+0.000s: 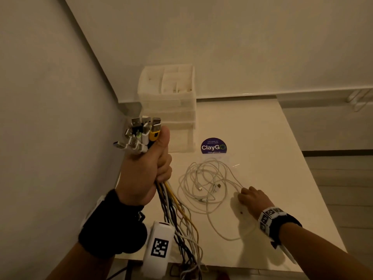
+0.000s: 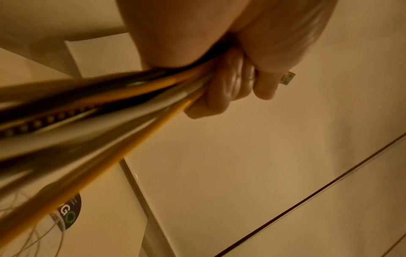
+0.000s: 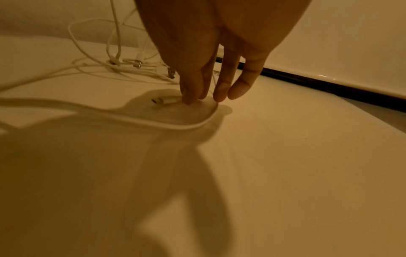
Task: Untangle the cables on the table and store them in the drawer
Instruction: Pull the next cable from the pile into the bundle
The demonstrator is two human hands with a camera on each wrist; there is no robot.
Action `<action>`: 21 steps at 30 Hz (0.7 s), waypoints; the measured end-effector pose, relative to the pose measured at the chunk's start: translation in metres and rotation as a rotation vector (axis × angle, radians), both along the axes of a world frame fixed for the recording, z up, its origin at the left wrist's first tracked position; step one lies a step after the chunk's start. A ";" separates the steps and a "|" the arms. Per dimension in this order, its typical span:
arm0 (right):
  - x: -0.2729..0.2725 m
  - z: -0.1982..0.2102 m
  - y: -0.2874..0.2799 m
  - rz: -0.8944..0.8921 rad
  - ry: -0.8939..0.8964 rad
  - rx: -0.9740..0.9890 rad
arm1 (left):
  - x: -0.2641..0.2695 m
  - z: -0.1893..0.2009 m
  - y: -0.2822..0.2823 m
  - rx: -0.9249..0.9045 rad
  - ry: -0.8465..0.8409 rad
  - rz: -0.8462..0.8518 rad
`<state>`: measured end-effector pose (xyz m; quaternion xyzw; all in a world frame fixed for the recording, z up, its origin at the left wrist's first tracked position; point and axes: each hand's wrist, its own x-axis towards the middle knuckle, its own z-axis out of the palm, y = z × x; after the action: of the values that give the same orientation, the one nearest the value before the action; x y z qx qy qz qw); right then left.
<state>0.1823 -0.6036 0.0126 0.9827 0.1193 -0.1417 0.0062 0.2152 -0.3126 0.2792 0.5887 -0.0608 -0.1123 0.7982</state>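
Right hand (image 3: 211,57) is down on the tabletop (image 1: 282,158), straight fingertips (image 3: 189,99) touching the white cable's plug (image 3: 163,101), which points left; left hand (image 1: 144,170), clenched on the cable bundle (image 1: 141,132), is farther off.

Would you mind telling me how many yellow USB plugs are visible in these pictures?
1. The yellow USB plug sticks up on the thumb side of the cable bundle gripped by the left hand, beside white plugs. More may be hidden inside the fist.
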 end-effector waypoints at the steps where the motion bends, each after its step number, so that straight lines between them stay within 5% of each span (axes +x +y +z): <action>1: 0.002 -0.003 -0.003 0.010 -0.027 0.016 | 0.002 0.000 -0.002 0.009 0.008 0.022; 5: 0.009 -0.001 -0.001 0.108 0.008 0.092 | 0.007 0.000 -0.010 0.074 -0.021 0.051; 8: 0.011 0.006 0.010 0.249 0.059 -0.078 | 0.008 0.001 -0.014 0.099 -0.010 0.057; 21: 0.018 -0.005 -0.013 0.301 0.125 -0.047 | 0.019 -0.012 0.004 0.154 0.048 0.130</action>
<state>0.2006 -0.6167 0.0078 0.9425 0.2620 -0.2029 0.0428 0.2345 -0.3087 0.2676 0.6481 0.0054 -0.0785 0.7575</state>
